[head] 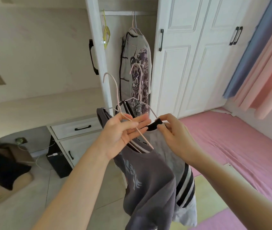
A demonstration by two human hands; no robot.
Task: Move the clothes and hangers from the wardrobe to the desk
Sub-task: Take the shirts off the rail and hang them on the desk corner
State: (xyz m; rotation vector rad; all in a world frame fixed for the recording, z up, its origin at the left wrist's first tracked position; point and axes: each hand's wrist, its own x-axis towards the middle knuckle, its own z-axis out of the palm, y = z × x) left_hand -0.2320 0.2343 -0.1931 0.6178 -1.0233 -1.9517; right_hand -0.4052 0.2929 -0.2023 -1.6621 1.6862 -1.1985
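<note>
My left hand (123, 130) grips pink wire hangers (115, 97) by their necks; a dark grey printed T-shirt (148, 183) hangs from them. My right hand (171, 130) pinches the black collar of a light grey shirt with black stripes (181, 171) on another pink hanger. In the open wardrobe (154, 63) more clothes (137, 63) hang from the rail (128, 13), next to empty yellow and pink hangers (106, 32). The desk (32, 113) lies to the left.
A white drawer unit (75, 130) stands under the desk, with a black box (57, 161) and cables on the tiled floor. A chair with dark clothing (1, 165) is at the lower left. A pink bed (231, 146) and curtains (264, 55) fill the right side.
</note>
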